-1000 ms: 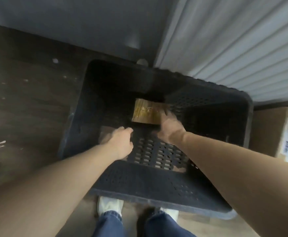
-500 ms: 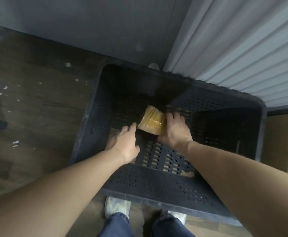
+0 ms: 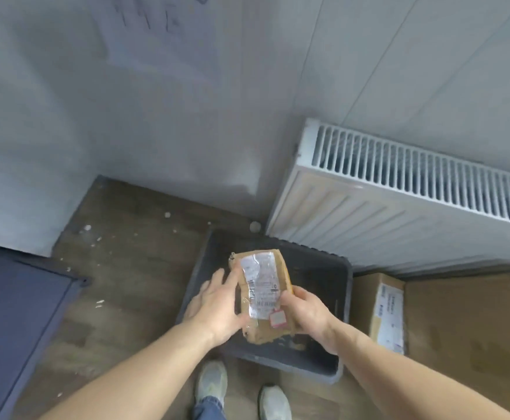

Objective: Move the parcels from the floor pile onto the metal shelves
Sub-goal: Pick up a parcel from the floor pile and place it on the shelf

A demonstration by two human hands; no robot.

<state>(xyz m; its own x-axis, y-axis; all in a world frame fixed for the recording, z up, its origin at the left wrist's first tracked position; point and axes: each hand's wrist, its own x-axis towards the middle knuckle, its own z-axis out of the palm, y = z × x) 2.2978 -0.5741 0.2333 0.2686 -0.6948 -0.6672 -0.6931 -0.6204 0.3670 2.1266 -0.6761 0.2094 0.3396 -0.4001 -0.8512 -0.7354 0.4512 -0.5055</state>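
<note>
A small brown parcel (image 3: 264,294) with a white shipping label and a red sticker is held up above the dark plastic crate (image 3: 326,371). My right hand (image 3: 306,310) grips its lower right edge, thumb on the label side. My left hand (image 3: 217,307) touches its left edge with straight fingers, the index finger lying along the side. The parcel's label faces me. No metal shelf shows clearly in this view.
A white radiator (image 3: 399,207) stands against the wall at right. A large cardboard box (image 3: 460,322) with a white label sits on the floor right of the crate. A dark blue flat surface (image 3: 14,313) lies at left. My shoes (image 3: 211,386) stand just before the crate.
The parcel has come up out of the crate, turned label side toward me. I have straightened up, so the view now takes in the wall and radiator.
</note>
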